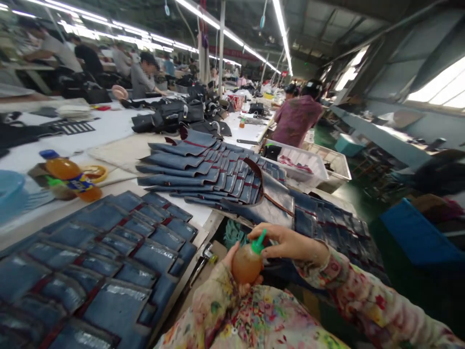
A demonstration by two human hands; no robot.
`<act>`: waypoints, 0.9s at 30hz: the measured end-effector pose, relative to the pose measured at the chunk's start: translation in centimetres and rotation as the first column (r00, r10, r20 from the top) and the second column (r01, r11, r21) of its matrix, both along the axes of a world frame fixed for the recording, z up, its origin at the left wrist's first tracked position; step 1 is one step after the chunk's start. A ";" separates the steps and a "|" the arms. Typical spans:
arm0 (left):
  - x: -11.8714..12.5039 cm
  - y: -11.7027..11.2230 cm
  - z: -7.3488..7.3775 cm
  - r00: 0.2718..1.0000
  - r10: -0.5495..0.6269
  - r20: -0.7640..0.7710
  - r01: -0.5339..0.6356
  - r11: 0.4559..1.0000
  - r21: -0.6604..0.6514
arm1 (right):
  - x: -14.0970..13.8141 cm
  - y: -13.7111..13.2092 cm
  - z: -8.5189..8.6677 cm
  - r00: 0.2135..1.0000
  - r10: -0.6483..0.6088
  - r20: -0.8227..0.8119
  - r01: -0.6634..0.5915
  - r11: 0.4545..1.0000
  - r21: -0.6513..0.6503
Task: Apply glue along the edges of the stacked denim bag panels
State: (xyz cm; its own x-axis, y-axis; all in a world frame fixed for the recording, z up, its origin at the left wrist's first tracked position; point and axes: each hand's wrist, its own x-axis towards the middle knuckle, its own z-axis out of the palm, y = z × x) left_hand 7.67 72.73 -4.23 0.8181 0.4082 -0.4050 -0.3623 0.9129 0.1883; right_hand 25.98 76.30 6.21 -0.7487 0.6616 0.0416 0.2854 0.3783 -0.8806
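A round glue bottle point(246, 265) with amber liquid and a green nozzle cap is held close to my lap. My left hand point(235, 261) wraps round its body from the left and below. At the neck, the fingers of my right hand point(279, 241) grip the green nozzle cap point(259, 242). Beyond my hands lies a brown-edged blue leather piece point(274, 194) with a curved strap. Overlapping rows of blue leather pieces point(218, 169) are fanned out behind it, and more blue pieces point(119, 261) cover the table at left.
An orange drink bottle point(72, 174) lies tilted beside a yellow tape roll point(95, 173) and a blue basin point(10, 194). Black bags point(181, 114) are heaped farther back. White crates point(301, 162) stand near a co-worker in a purple shirt point(298, 118). A blue bin point(417, 237) is at right.
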 end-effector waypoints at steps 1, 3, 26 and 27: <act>1.1 0.7 -0.1 0.999 -0.032 0.005 0.032 0.999 -0.040 | 1.1 1.3 -0.1 0.998 0.054 0.015 -0.054 0.998 0.012; 3.5 2.3 -0.2 0.996 -0.088 0.034 0.091 0.992 -0.087 | 3.2 3.7 0.0 0.992 0.118 0.037 -0.119 0.992 0.046; 18.4 5.4 -8.0 0.619 0.777 -0.118 -0.729 0.623 0.282 | 16.3 7.5 -11.7 0.971 -0.152 -0.183 0.205 0.926 0.316; 18.2 5.1 -8.6 0.752 0.655 -0.069 -0.642 0.752 0.147 | 16.6 7.4 -12.0 0.989 -0.049 -0.136 0.097 0.923 0.373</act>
State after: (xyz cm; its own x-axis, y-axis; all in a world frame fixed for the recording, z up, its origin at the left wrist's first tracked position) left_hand 25.83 77.86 -12.87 0.2932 0.8702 -0.3960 -0.8309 0.4368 0.3446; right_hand 42.62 83.70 -5.75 -0.6721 0.6316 0.3865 0.2248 0.6714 -0.7061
